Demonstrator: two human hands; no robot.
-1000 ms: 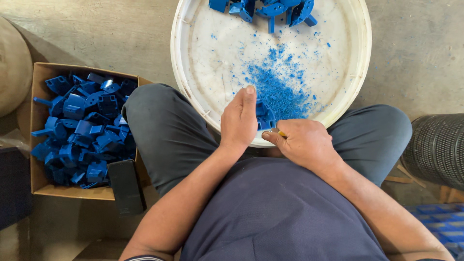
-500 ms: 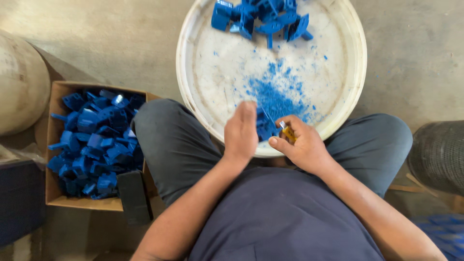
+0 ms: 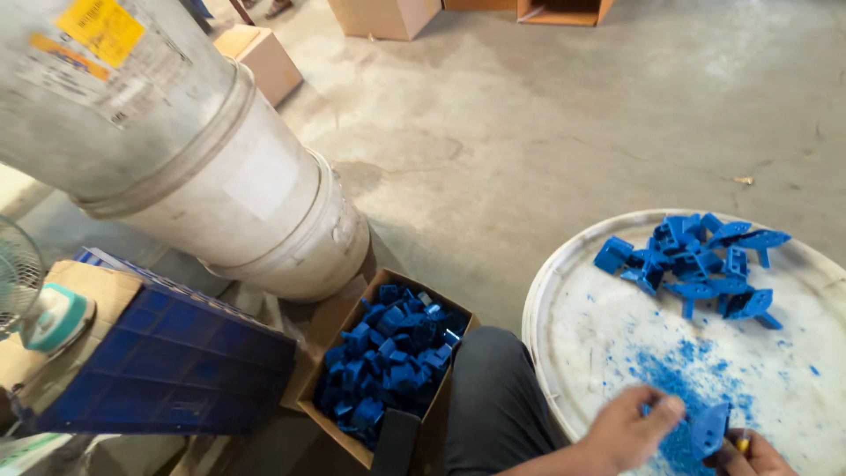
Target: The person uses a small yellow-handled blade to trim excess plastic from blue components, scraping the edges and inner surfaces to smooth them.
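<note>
Blue part sits pinched in your left hand over the shavings on the white lid. Right hand grips a small tool, mostly cut off by the frame edge, so its tip is hard to make out. Keep the part steady, trim over the lid. Pile and box sit apart.

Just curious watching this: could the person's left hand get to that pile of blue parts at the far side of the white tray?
Probably yes. The left hand is already over the white tray, and only bare surface and blue shavings lie between it and the pile of blue parts.
</note>
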